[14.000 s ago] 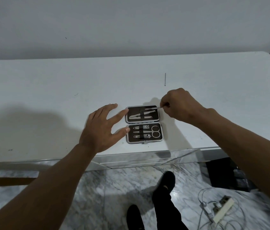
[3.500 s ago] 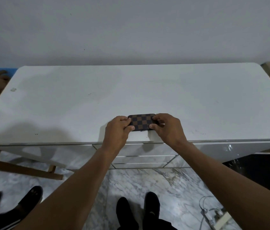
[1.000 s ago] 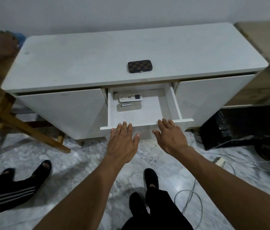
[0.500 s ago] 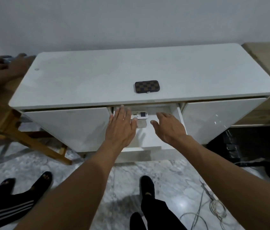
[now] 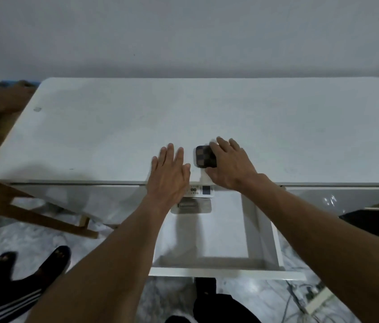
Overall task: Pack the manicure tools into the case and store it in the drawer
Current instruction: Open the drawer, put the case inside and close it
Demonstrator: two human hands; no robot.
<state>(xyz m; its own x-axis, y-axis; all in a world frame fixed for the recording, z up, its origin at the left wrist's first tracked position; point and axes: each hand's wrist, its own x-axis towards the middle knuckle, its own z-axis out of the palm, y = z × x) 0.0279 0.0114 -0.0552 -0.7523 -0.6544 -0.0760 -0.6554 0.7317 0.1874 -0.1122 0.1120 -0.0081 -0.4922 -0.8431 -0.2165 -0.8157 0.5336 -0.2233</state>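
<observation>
The right hand (image 5: 230,166) covers the small brown checked case (image 5: 203,157), grip unclear; the left hand (image 5: 170,176) lies flat beside it. A loose hold could drop it past the open white drawer (image 5: 242,274) below.

right hand (image 5: 230,165) rests on checkered case (image 5: 203,157); left hand (image 5: 170,174) flat beside; drawer (image 5: 227,273) open

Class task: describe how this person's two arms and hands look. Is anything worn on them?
The left grip and right grip are bare hands, with no gloves, rings or watch visible. The left forearm and right forearm are bare too, with no sleeves in view.
</observation>
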